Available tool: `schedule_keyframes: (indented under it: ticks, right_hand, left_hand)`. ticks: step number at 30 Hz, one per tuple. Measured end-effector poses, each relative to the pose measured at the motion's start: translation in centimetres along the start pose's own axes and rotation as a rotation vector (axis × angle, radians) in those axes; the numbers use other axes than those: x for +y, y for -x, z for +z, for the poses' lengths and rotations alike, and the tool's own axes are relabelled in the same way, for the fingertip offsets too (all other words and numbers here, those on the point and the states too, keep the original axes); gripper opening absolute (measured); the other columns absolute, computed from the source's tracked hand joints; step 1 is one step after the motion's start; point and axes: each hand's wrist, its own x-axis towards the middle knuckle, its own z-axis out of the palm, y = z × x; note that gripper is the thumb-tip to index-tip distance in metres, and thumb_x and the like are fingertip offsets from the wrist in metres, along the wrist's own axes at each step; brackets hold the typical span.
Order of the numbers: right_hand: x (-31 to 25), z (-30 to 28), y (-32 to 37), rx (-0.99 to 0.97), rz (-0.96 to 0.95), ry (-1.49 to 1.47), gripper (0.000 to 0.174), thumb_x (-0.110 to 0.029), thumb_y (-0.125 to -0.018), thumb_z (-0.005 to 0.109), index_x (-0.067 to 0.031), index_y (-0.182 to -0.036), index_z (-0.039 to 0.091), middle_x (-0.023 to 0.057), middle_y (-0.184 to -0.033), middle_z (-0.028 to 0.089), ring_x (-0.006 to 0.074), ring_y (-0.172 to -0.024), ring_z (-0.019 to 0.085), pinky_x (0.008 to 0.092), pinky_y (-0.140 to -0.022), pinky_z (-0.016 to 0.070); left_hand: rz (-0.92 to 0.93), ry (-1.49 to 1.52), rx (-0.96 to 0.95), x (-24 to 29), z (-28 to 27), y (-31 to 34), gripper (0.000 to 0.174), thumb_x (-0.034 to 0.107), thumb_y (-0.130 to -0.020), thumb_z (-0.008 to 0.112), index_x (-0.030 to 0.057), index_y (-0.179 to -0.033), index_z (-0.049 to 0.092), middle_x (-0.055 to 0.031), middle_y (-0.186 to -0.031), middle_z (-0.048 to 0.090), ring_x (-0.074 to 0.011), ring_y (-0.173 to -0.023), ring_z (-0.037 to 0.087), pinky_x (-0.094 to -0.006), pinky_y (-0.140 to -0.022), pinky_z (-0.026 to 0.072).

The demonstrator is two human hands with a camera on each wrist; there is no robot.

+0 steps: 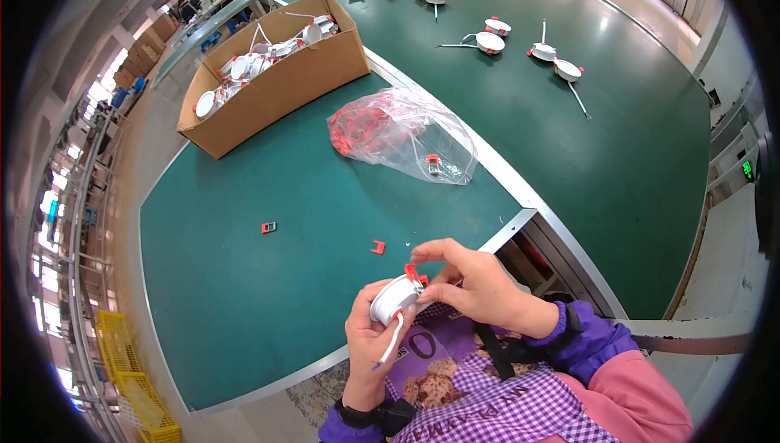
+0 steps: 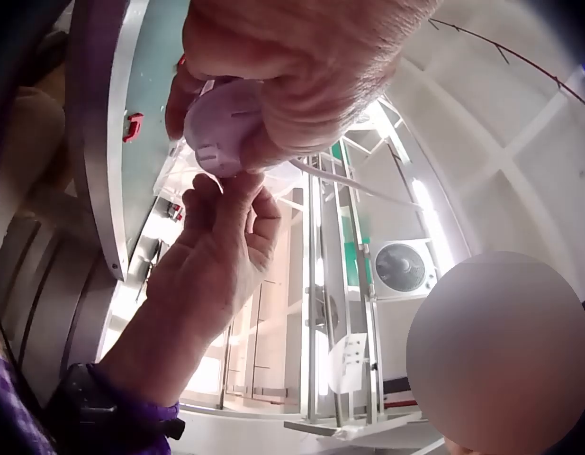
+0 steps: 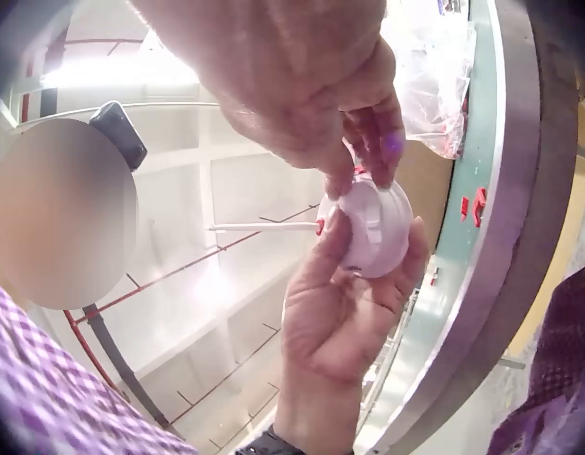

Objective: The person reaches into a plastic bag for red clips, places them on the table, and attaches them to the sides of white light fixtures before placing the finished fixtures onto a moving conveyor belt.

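A round white lamp with red clips and a white cable is gripped around its rim by the left hand, over the table's front edge. The right hand pinches at the lamp's clip side with thumb and fingers, beside a red piece. In the left wrist view the lamp sits between both hands, its clip side partly hidden by fingers. The right wrist view shows the lamp resting in the left hand, the right hand's fingertips touching its edge.
On the green table lie a small red-and-silver piece and a red clip. Behind them are a plastic bag of red parts and a cardboard box of lamps. Several lamps lie on the green surface at the right.
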Motion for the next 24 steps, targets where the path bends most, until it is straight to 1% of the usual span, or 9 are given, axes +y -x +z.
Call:
schedule_keyframes:
  ticks: [3, 7, 9, 11, 12, 13, 15, 22, 24]
  right_hand:
    - [0.0, -0.2, 0.3, -0.116, -0.040, 0.065, 0.040, -0.003, -0.078, 0.066, 0.0004, -0.115, 0.051, 0.0129, -0.099, 0.064, 0.0143, -0.078, 0.066, 0.0246, -0.065, 0.0504]
    - [-0.7, 0.2, 0.8, -0.139, -0.003, 0.153, 0.041, -0.005, -0.077, 0.067, -0.0008, -0.115, 0.051, 0.0132, -0.099, 0.065, 0.0150, -0.082, 0.066, 0.0256, -0.069, 0.0507]
    - [-0.5, 0.7, 0.9, -0.136, 0.012, 0.143, 0.039, -0.006, -0.078, 0.066, -0.0012, -0.114, 0.052, 0.0143, -0.097, 0.065, 0.0182, -0.083, 0.066, 0.0276, -0.071, 0.0511]
    - [0.6, 1.3, 1.0, -0.115, -0.041, 0.126, 0.035, -0.011, -0.079, 0.065, 0.0001, -0.109, 0.052, 0.0181, -0.088, 0.064, 0.0310, -0.077, 0.064, 0.0346, -0.067, 0.0497]
    - [1.3, 1.5, 0.8, -0.095, -0.074, 0.108, 0.032, -0.012, -0.079, 0.065, 0.0004, -0.106, 0.054, 0.0191, -0.086, 0.064, 0.0336, -0.078, 0.063, 0.0361, -0.066, 0.0496]
    - [1.5, 1.4, 0.6, -0.093, -0.079, 0.110, 0.032, -0.012, -0.079, 0.065, 0.0004, -0.106, 0.054, 0.0191, -0.086, 0.064, 0.0336, -0.078, 0.063, 0.0361, -0.066, 0.0496]
    - [1.7, 1.2, 0.7, -0.185, 0.006, 0.224, 0.034, -0.011, -0.080, 0.065, -0.0003, -0.111, 0.053, 0.0159, -0.094, 0.066, 0.0257, -0.083, 0.066, 0.0317, -0.072, 0.0509]
    - [1.0, 0.2, 0.1, -0.296, -0.009, 0.256, 0.038, -0.017, -0.079, 0.067, 0.0005, -0.109, 0.053, 0.0148, -0.093, 0.066, 0.0254, -0.079, 0.065, 0.0314, -0.072, 0.0503]
    - [1.1, 0.5, 0.2, -0.253, 0.012, 0.208, 0.032, -0.015, -0.080, 0.065, 0.0011, -0.106, 0.056, 0.0160, -0.084, 0.065, 0.0295, -0.076, 0.065, 0.0354, -0.066, 0.0494]
  left_hand:
    - [0.015, 0.017, 0.018, 0.0, 0.0, 0.5, 0.032, -0.004, -0.078, 0.066, -0.0023, -0.107, 0.052, -0.0073, -0.099, 0.060, -0.0120, -0.092, 0.057, -0.0253, -0.081, 0.0484]
    - [-0.048, 0.077, 0.011, -0.6, -0.9, 1.5, 0.032, -0.006, -0.077, 0.066, -0.0026, -0.106, 0.052, -0.0086, -0.099, 0.059, -0.0123, -0.090, 0.058, -0.0258, -0.080, 0.0495]
    - [-0.065, 0.017, 0.042, -0.9, -1.2, 2.0, 0.032, -0.001, -0.078, 0.067, -0.0010, -0.106, 0.051, -0.0107, -0.099, 0.061, -0.0153, -0.088, 0.060, -0.0290, -0.078, 0.0507]
    - [-0.099, 0.026, 0.051, -0.9, -1.2, 2.3, 0.032, 0.000, -0.078, 0.066, -0.0012, -0.106, 0.051, -0.0109, -0.098, 0.060, -0.0154, -0.088, 0.060, -0.0291, -0.079, 0.0505]
    - [-0.128, 0.034, 0.063, -0.9, -1.3, 2.5, 0.031, 0.001, -0.079, 0.066, -0.0015, -0.106, 0.051, -0.0111, -0.098, 0.060, -0.0154, -0.088, 0.060, -0.0291, -0.079, 0.0502]
    - [-0.123, 0.034, 0.061, -1.1, -1.3, 2.4, 0.031, 0.001, -0.079, 0.066, -0.0015, -0.106, 0.051, -0.0111, -0.098, 0.060, -0.0154, -0.088, 0.060, -0.0291, -0.079, 0.0502]
    - [-0.164, 0.064, 0.062, -1.5, -1.5, 2.5, 0.030, 0.001, -0.080, 0.066, -0.0028, -0.106, 0.052, -0.0102, -0.100, 0.060, -0.0139, -0.087, 0.060, -0.0263, -0.078, 0.0504]
    - [-0.188, 0.140, 0.037, -0.7, -1.6, 2.2, 0.034, 0.000, -0.080, 0.066, -0.0010, -0.109, 0.049, -0.0106, -0.102, 0.059, -0.0145, -0.090, 0.059, -0.0272, -0.080, 0.0495]
    - [-0.213, 0.131, 0.025, -0.7, -2.0, 2.3, 0.036, -0.003, -0.078, 0.065, -0.0009, -0.110, 0.049, -0.0100, -0.103, 0.059, -0.0155, -0.093, 0.059, -0.0288, -0.082, 0.0489]
